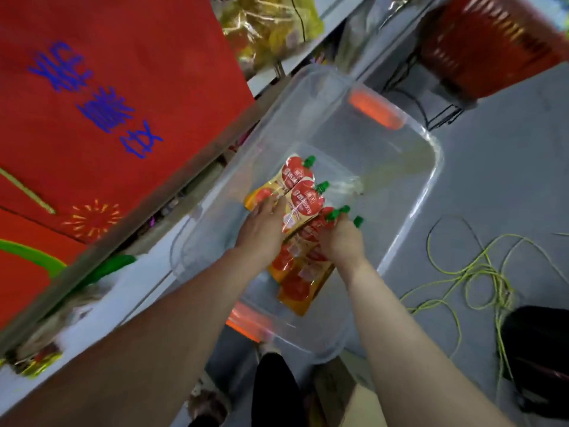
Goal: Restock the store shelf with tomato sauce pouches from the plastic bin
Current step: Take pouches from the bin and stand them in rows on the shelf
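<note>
A clear plastic bin (409,211) with orange handles stands on the grey floor beside the shelf. Several red-and-yellow tomato sauce pouches (303,195) with green caps lie inside it. Both my hands reach into the bin. My left hand (261,232) grips the upper pouches at their lower ends. My right hand (341,241) grips a second bunch of pouches (295,285) just under their green caps. The fingers of both hands are partly hidden by the pouches.
The store shelf (129,291) runs along the left under a red banner (107,87) with blue writing. A red basket (492,44) stands at the top right. Yellow-green cord (480,272) lies coiled on the floor at right, near a black object (542,359).
</note>
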{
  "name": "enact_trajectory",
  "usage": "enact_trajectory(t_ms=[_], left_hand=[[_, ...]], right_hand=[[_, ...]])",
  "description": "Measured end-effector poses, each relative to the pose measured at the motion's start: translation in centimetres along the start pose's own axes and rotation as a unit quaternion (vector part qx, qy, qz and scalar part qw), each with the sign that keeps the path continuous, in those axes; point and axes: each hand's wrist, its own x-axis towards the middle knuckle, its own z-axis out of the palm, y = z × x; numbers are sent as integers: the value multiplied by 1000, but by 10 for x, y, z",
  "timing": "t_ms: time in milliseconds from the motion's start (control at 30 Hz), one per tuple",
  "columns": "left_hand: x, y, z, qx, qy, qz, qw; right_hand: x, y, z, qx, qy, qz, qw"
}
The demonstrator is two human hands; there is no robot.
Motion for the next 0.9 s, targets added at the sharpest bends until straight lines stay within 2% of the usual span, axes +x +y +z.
enact_trajectory(t_ms=[100, 167, 267, 333, 433, 600, 667, 733, 800, 900], left_hand=[[16, -3, 18, 90, 2, -45, 995], [17, 2, 18, 111, -5, -76, 991], [12, 7, 8, 19, -66, -125, 990], [4, 10, -1, -15, -61, -129, 990], [-10, 15, -20, -128, -38, -149, 980], [-49, 12, -54, -295, 24, -161, 942], [-63, 9, -66, -347, 27, -166, 923], [-71, 4, -74, -399, 28, -167, 901], [-73, -2, -80, -435, 34, -166, 884], [-76, -8, -86, -448, 40, -145, 882]], right_hand=[[18, 1, 16, 59, 39, 68, 995], [31, -1, 23, 90, 65, 99, 989], [48, -3, 27, 56, 62, 107, 991], [57, -5, 22, 46, 45, 103, 993], [65, -6, 13, 61, 19, 90, 994], [57, -9, 14, 194, 35, 13, 980], [49, -9, 24, 269, 42, 27, 962], [40, -14, 39, 322, 21, 77, 944], [35, -23, 54, 277, -7, 106, 955], [39, -32, 63, 186, -36, 129, 973]])
